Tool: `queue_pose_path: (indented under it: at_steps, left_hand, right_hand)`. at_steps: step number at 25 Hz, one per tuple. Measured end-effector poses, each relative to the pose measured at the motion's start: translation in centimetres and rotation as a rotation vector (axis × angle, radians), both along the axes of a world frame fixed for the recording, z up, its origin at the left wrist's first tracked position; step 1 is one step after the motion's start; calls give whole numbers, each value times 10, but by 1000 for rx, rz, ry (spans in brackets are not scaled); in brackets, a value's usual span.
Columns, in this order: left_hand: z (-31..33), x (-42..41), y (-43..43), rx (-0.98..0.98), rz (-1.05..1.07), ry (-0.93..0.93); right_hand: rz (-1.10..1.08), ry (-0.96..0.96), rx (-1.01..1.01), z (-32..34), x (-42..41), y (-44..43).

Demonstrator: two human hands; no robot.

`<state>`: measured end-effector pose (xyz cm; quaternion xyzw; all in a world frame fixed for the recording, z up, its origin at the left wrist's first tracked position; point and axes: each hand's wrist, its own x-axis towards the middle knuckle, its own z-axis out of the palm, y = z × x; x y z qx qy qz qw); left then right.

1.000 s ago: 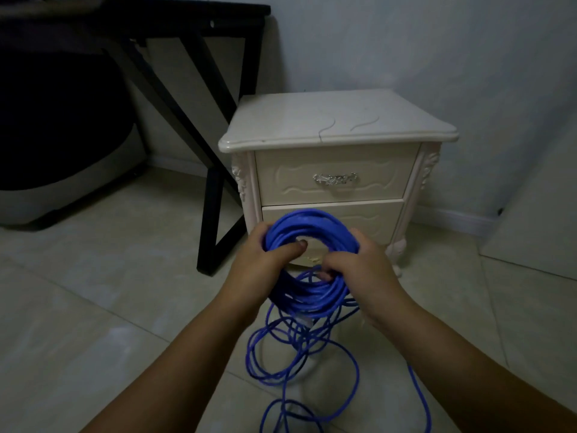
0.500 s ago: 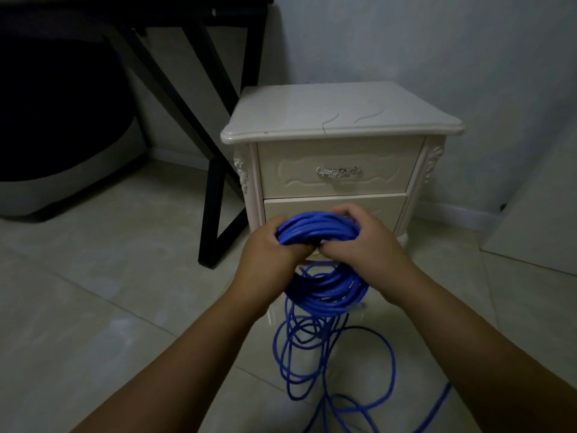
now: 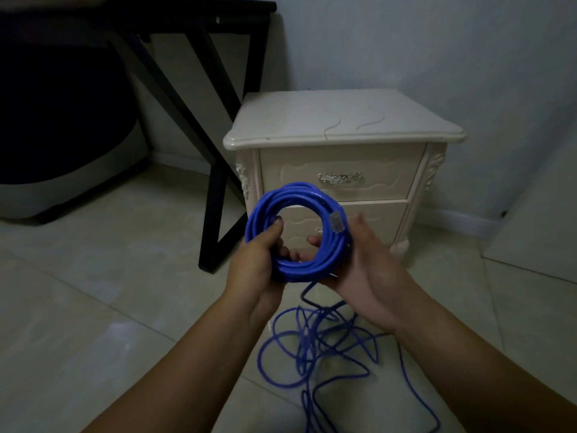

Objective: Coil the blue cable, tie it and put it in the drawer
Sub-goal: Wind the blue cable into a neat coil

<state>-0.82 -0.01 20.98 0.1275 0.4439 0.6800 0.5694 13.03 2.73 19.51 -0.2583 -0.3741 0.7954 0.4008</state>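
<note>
Two hands are on the cable in front of a nightstand, so let's sweep across. Far left, a dark bulky shape with a pale grey base [image 3: 62, 189] sits on the tiled floor [image 3: 93, 292], and beside it stands the black table frame [image 3: 218, 157] with its slanted legs. Now the left hand [image 3: 259, 267]: it grips the left side of the blue cable [image 3: 296, 267], thumb pressed on the front of the bundle and fingers curled behind. The cable is wound into a thick ring, held up in the air in front of the lower drawer [image 3: 381, 220], and its clear plug [image 3: 336, 221] lies against the ring's right side. The right hand [image 3: 368, 276] is spread, fingers stretched out, palm cupping the ring's right and lower edge. Below the hands, the rest of the cable hangs down from the ring and lies in loose, tangled loops on the tiles. Behind stands the cream nightstand [image 3: 343, 123], both drawers closed, a silver handle [image 3: 340, 177] on the upper drawer [image 3: 390, 173]. Far right, a white panel [image 3: 543, 232] leans near the wall [image 3: 437, 42].
</note>
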Motion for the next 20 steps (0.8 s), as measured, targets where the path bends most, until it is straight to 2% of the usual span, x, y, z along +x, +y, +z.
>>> queue_pose_path:
  at_steps: [2,7,9,12,15,17,20]
  left_hand:
    - [-4,4,-5,9,-29,8]
    - [-7,0,-12,-44,-199,453]
    - [2,-12,-14,33,-296,679]
    - [9,-22,-16,178,-475,1077]
    - [0,-20,-15,212,-559,1407]
    - [-6,-17,-13,190,-523,1484]
    - [-7,-13,-9,159,-403,1425]
  right_hand:
    - [-107,-114,68,-4,-5,-5]
    - [-365,-353,98,1,-1,2]
    - [-370,-535,271,9,3,4]
    - [-250,-926,681,15,5,0]
    - [-91,-1136,915,11,0,-7]
    - [-96,-1165,966,6,-3,-8]
    - [-170,-1042,810,6,-5,-7]
